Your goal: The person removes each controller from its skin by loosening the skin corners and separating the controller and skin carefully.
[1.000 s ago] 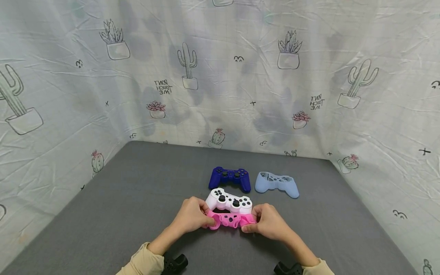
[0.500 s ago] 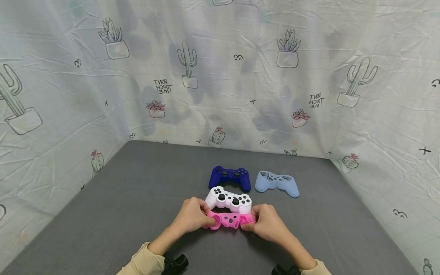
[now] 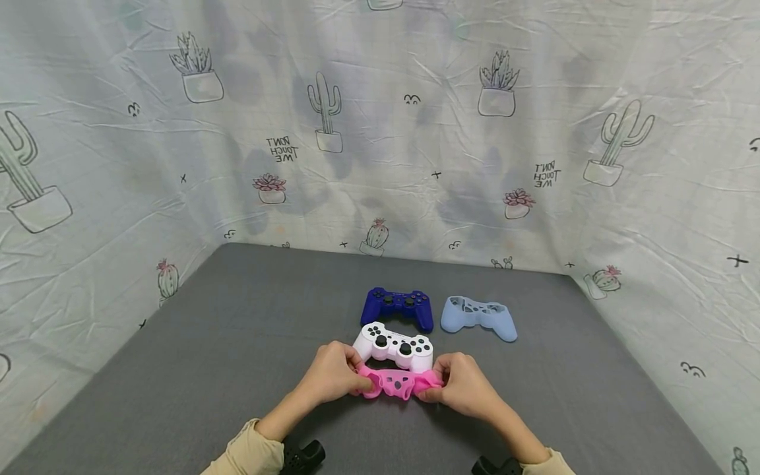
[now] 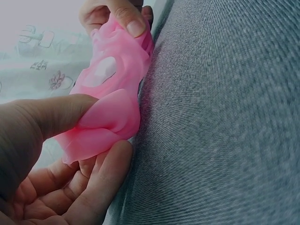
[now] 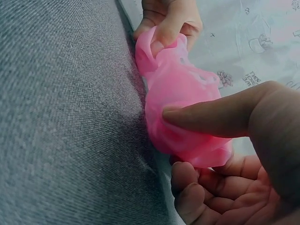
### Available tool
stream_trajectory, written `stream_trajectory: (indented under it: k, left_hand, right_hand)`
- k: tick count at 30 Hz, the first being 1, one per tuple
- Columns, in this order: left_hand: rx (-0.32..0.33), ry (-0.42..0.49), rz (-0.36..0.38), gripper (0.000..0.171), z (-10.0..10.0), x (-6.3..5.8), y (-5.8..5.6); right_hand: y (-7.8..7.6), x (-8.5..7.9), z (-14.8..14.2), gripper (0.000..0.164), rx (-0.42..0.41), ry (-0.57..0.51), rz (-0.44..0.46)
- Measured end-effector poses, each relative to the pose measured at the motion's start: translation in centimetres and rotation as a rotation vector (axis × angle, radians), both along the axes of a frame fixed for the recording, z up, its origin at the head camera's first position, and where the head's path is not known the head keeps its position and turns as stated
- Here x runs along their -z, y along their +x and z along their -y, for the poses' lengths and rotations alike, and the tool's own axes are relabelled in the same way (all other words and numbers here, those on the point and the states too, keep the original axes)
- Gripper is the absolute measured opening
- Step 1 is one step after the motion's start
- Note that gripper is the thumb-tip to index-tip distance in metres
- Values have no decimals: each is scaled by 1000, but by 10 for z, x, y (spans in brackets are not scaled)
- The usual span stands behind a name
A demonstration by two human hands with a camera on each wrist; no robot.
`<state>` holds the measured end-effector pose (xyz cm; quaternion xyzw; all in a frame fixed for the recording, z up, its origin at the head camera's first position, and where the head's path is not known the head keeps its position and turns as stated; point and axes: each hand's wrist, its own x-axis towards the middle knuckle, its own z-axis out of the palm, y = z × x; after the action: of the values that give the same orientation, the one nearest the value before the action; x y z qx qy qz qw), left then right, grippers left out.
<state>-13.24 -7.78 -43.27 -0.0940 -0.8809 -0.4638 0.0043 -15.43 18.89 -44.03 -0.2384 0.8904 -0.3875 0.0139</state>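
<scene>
A pink silicone controller cover (image 3: 396, 381) is stretched between both hands, just above the grey cloth. My left hand (image 3: 334, 375) pinches its left end, thumb on top and fingers underneath, as the left wrist view shows. At the right end my right hand (image 3: 462, 385) grips it the same way, its thumb pressed into the soft pink cover (image 5: 187, 93). A white game controller (image 3: 396, 346) with black sticks lies right behind the cover, its handles pointing toward me. The cover overlaps the lower ends of those handles and hides their tips.
Behind the white controller lies a dark blue game controller (image 3: 396, 305). To its right is a light blue controller cover (image 3: 478, 318). Grey cloth (image 3: 237, 330) covers the table, and a cactus-print curtain (image 3: 380, 132) surrounds its back and sides.
The white controller has shifted very slightly left between the hands. The pink cover's lower edge sits slightly nearer to me. Both hands keep their hold.
</scene>
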Motion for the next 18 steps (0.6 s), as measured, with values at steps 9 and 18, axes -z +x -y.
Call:
stream_trajectory:
  k: [9, 18]
  left_hand:
    - [21, 2, -6, 28, 1, 0, -1]
    - [32, -45, -75, 26, 2, 3, -4]
  right_hand:
    - [0, -2, -1, 37, -27, -13, 14]
    - [-1, 0, -1, 39, -56, -28, 15]
